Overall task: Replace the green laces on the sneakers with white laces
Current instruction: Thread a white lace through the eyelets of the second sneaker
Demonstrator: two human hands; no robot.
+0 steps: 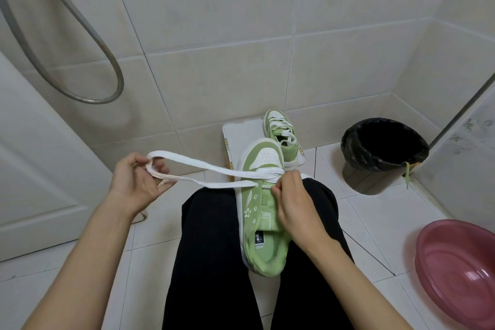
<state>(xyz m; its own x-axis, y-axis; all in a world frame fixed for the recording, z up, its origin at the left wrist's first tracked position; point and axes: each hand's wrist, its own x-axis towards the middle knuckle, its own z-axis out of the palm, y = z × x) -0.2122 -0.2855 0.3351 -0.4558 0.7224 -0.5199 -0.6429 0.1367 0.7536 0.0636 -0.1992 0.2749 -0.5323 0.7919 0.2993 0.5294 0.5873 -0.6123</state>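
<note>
Left hand [134, 182] pinches white lace [209, 169], stretched from sneaker [261, 195].

Matt green cloth sneaker [251, 203], mesh tongue, smooth white toe panel. Flat woven white cloth lace [219, 184]. Ribbed metal hose [119, 80]. Glossy pink plastic basin [460, 262]. Smooth glazed wall tiles [214, 75].

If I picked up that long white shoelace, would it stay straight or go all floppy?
Probably floppy: the white lace bends into a loop between the left hand and the sneaker. It looks flat and thin, so likely very light. Being flat, it probably won't roll.
</note>
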